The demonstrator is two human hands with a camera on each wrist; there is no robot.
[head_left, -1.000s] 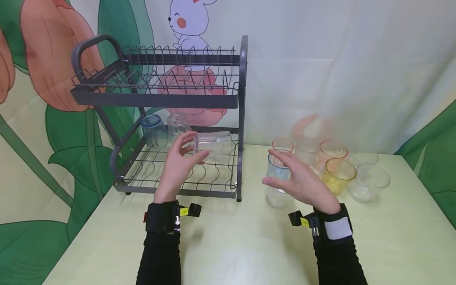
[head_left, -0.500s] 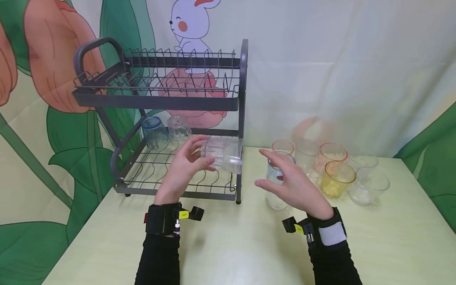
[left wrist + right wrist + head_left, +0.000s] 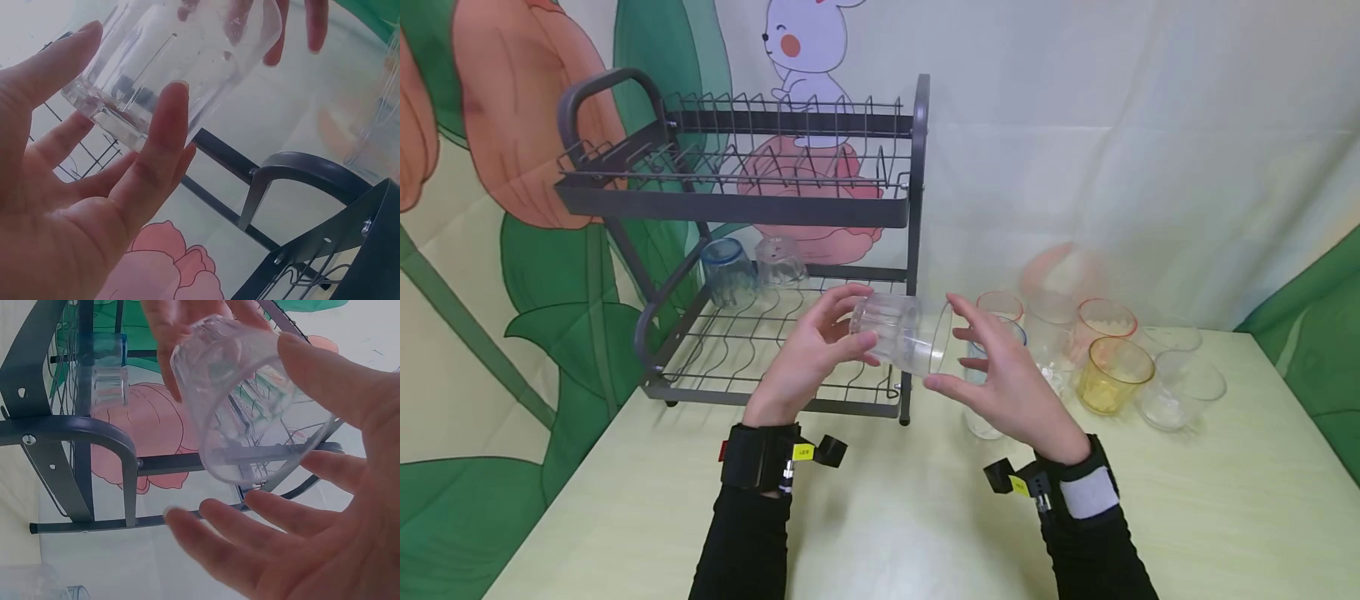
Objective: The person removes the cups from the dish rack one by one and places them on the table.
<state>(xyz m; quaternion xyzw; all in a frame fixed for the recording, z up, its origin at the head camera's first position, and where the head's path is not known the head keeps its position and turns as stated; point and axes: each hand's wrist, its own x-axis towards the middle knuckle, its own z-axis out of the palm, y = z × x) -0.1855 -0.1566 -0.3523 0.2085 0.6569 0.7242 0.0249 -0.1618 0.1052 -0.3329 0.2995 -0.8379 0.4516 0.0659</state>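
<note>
A clear glass tumbler [image 3: 898, 335] lies sideways in the air in front of the rack's right end, its rim towards the right. My left hand [image 3: 811, 354] grips it near the base, thumb on the near side and fingers behind. At the rim, my right hand [image 3: 1015, 390] has its thumb and index finger on opposite edges, while its other fingers stay spread apart. In the right wrist view the tumbler [image 3: 209, 394] shows its open mouth, with the right thumb [image 3: 312, 369] against the rim. The left wrist view shows the left fingers around the tumbler's thick base [image 3: 112, 119].
A dark two-tier dish rack [image 3: 737, 207] stands at left. On its lower tier sit an upside-down blue glass [image 3: 728, 273] and a clear one [image 3: 782, 262]. Several glasses are grouped at right, among them a yellow one [image 3: 1115, 379], a blue-rimmed one [image 3: 981, 423] and a red-rimmed one [image 3: 1108, 321].
My left hand has carried the clear tumbler rightwards, out from in front of the rack's lower tier. My right hand has moved left until thumb and index finger meet the tumbler's rim.
</note>
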